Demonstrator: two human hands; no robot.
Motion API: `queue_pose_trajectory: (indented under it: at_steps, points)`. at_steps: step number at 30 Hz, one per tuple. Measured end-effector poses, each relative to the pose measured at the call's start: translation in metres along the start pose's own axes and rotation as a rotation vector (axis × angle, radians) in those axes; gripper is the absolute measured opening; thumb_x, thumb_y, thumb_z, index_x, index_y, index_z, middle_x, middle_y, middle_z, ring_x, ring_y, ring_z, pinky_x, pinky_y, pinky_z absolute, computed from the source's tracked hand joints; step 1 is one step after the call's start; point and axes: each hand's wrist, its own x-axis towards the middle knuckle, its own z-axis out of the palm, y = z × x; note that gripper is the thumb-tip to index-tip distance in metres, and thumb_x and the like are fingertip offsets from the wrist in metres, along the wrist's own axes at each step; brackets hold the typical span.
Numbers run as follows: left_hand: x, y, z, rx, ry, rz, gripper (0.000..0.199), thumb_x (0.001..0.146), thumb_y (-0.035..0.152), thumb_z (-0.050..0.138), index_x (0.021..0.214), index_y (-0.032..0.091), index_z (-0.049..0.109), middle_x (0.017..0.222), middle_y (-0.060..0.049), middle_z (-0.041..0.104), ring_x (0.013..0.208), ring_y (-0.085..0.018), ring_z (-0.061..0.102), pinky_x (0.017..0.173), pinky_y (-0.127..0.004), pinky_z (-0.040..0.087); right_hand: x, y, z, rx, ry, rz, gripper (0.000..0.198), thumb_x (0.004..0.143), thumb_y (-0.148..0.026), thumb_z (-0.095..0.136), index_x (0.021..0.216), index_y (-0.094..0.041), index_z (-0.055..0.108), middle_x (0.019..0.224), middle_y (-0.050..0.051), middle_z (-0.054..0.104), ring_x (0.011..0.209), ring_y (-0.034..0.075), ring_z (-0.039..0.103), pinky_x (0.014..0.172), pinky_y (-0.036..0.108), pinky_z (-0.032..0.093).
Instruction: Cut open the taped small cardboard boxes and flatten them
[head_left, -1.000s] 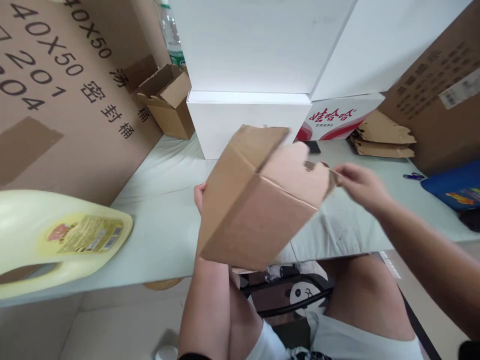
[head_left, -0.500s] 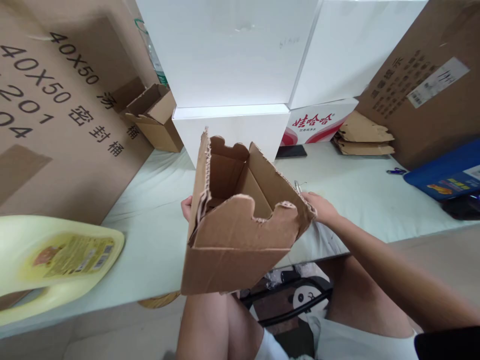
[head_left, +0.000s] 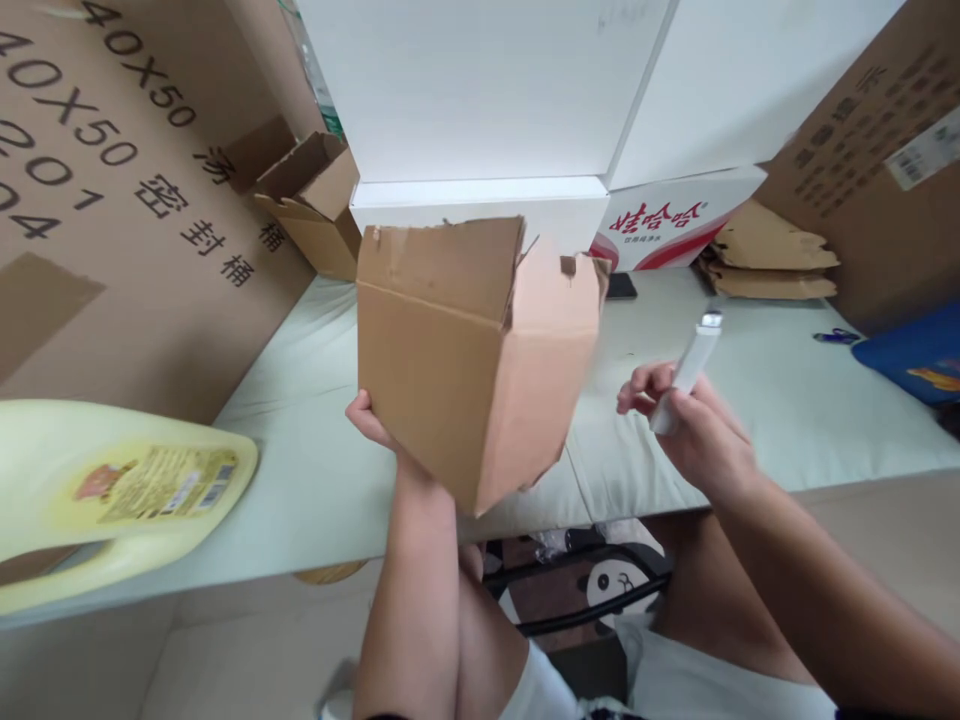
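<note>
My left hand [head_left: 370, 420] grips a brown cardboard box [head_left: 431, 365] at its lower left, thumb on the outer wall and the other fingers hidden behind it. The box is held up and tilted above the bench, with two outer walls towards me. Its upper flaps are ragged and notched. To the right of the box, clear of it, my right hand [head_left: 694, 425] is closed round a slim white utility knife [head_left: 694, 365]. The knife's metal tip points up and away from me; the blade itself is blurred.
A pale green cloth covers the bench [head_left: 300, 430]. White boxes [head_left: 480, 90] stand at the back, with a smaller open carton [head_left: 319, 215] to their left. Folded cardboard [head_left: 772, 255] and blue scissors [head_left: 836, 336] lie at right. A yellow jug [head_left: 127, 490] is at left.
My left hand has turned the box so its outer walls now face me instead of its open top. My right hand has drawn away from the box to the right, bringing the utility knife into plain view.
</note>
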Motion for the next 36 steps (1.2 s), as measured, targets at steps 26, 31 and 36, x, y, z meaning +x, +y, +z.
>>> queue_pose_trajectory:
  at_steps: [26, 31, 36]
  points:
    - [0.005, -0.01, -0.035, 0.337, -0.422, -0.79, 0.082, 0.063, 0.05, 0.088, 0.137, 0.027, 0.061, 0.116, -0.014, 0.076, 0.101, -0.041, 0.075, 0.083, -0.062, 0.063, 0.02, 0.039, -0.02, 0.056, 0.112, -0.232, 0.043, 0.091, -0.067, 0.066, 0.106, -0.028, 0.056, 0.152, 0.012, 0.059, 0.151, 0.037, 0.048, 0.123, 0.063, 0.037]
    - [0.007, -0.011, -0.038, 0.352, -0.345, -0.782, 0.076, 0.071, 0.075, 0.075, 0.13, 0.028, 0.065, 0.121, -0.016, 0.075, 0.101, -0.042, 0.074, 0.074, -0.059, 0.065, 0.016, 0.033, -0.02, -0.024, 0.057, -0.209, 0.047, 0.091, -0.063, 0.068, 0.123, -0.03, 0.06, 0.147, 0.009, 0.063, 0.15, 0.036, 0.048, 0.123, 0.06, 0.039]
    - [-0.001, -0.013, -0.026, 0.339, -0.251, -0.551, 0.067, 0.072, 0.063, 0.079, 0.129, 0.032, 0.067, 0.112, -0.009, 0.076, 0.099, -0.034, 0.073, 0.069, -0.043, 0.065, 0.016, 0.023, -0.011, 0.079, 0.31, -0.342, 0.024, 0.1, -0.051, 0.058, 0.097, -0.027, 0.059, 0.123, 0.006, 0.071, 0.134, 0.03, 0.061, 0.117, 0.055, 0.045]
